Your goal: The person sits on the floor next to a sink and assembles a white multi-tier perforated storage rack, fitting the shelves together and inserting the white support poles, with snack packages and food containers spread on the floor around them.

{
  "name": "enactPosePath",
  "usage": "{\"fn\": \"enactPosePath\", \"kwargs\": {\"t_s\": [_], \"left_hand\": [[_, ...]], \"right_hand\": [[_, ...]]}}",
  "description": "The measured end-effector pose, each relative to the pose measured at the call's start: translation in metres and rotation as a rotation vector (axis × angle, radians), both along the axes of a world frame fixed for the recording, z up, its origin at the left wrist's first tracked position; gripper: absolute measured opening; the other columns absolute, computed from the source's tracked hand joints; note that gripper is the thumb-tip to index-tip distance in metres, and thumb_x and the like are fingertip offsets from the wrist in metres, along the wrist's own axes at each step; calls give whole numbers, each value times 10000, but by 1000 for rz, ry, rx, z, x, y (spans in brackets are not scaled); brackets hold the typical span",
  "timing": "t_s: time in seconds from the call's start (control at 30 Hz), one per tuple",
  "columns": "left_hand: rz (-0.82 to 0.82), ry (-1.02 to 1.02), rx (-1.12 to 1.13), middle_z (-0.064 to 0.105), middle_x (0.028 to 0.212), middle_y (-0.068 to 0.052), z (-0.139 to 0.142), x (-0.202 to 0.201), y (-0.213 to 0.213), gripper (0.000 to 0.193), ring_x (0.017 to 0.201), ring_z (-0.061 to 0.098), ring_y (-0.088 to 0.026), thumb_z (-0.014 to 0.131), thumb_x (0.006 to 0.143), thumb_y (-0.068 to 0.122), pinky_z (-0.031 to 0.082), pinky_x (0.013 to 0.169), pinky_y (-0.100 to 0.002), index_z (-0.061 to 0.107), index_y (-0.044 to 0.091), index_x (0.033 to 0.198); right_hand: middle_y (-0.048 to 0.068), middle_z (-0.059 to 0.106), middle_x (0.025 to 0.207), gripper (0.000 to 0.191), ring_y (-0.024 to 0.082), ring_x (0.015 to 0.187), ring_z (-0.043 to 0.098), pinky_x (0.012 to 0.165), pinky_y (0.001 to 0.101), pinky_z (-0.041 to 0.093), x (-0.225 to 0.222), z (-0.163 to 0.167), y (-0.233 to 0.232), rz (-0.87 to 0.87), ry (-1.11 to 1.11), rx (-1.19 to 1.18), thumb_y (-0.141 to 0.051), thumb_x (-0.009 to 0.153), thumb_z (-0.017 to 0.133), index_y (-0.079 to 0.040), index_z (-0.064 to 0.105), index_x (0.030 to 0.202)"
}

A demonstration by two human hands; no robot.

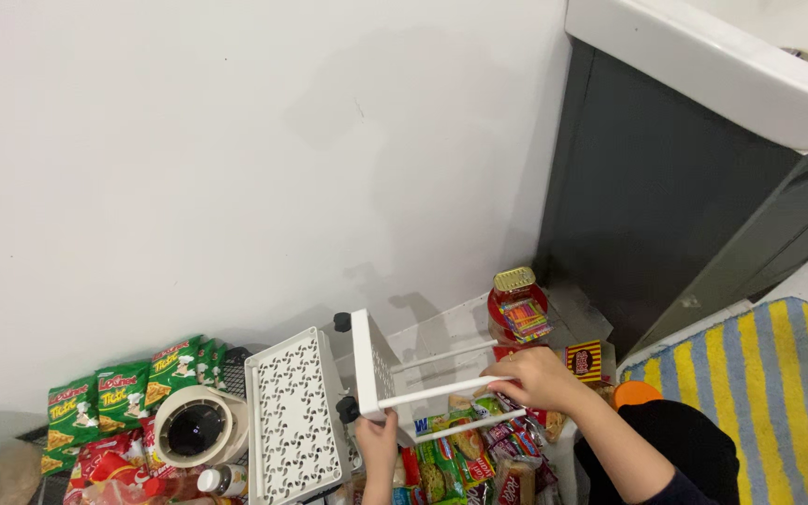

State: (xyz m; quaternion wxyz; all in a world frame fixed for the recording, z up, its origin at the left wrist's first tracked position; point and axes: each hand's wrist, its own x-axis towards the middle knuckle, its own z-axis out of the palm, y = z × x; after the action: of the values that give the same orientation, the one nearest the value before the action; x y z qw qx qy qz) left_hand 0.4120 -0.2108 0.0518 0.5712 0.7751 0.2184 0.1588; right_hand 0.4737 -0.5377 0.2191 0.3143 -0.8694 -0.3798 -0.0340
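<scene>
A white metal rack (371,369) lies tipped on its side over a heap of snack packets (465,454). It has a perforated shelf, black caster wheels and thin white poles (441,388). My left hand (378,441) grips the shelf's lower edge just under one black wheel (347,409). My right hand (533,374) is closed around the far end of the middle pole. A second white perforated tray (294,423) leans beside the rack on its left, apart from both hands.
Green snack bags (123,385), a round white container (194,426) and a white-capped bottle (221,480) sit at the left. A red jar with a yellow lid (517,305) stands by the dark cabinet (666,196) under a white sink (703,56). A striped rug (759,365) lies on the right.
</scene>
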Motion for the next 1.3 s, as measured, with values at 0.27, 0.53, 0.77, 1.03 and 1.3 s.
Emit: {"fn": "enactPosePath", "kwargs": {"t_s": [0.27, 0.53, 0.77, 1.03, 1.3], "left_hand": [[7, -82, 55, 752, 943, -202, 2, -6, -4, 344, 880, 736, -243, 708, 851, 76, 548, 793, -350, 620, -112, 1127], [58, 26, 173, 736, 831, -215, -6, -13, -9, 284, 784, 739, -284, 760, 801, 120, 551, 729, -408, 671, -114, 935], [68, 146, 50, 736, 758, -167, 1, -8, 0, 258, 696, 720, -217, 718, 840, 141, 531, 639, -340, 643, -63, 978], [95, -43, 83, 748, 794, -175, -4, -8, 1, 270, 732, 714, -206, 736, 824, 95, 538, 681, -343, 657, -101, 992], [-42, -184, 222, 761, 860, -189, 5, -16, -8, 481, 762, 708, -235, 723, 827, 105, 547, 698, -373, 563, -128, 1216]], "right_hand": [[66, 703, 828, 308, 273, 705, 690, 634, 396, 544, 1, -12, 7, -49, 28, 95, -368, 833, 738, -97, 792, 970], [85, 763, 805, 270, 255, 733, 717, 670, 403, 544, 16, -32, -4, 39, 298, 96, -338, 860, 763, -74, 816, 877], [78, 725, 755, 335, 275, 684, 677, 655, 406, 512, 7, -22, 12, -107, 87, -75, -407, 832, 736, -159, 774, 1054], [92, 721, 767, 250, 242, 665, 669, 601, 415, 514, 5, -48, 26, -59, -120, -23, -337, 928, 687, -111, 779, 980], [46, 632, 725, 313, 157, 710, 575, 697, 374, 462, 22, -46, 6, 31, 752, -239, -379, 991, 636, -113, 801, 1008]]}}
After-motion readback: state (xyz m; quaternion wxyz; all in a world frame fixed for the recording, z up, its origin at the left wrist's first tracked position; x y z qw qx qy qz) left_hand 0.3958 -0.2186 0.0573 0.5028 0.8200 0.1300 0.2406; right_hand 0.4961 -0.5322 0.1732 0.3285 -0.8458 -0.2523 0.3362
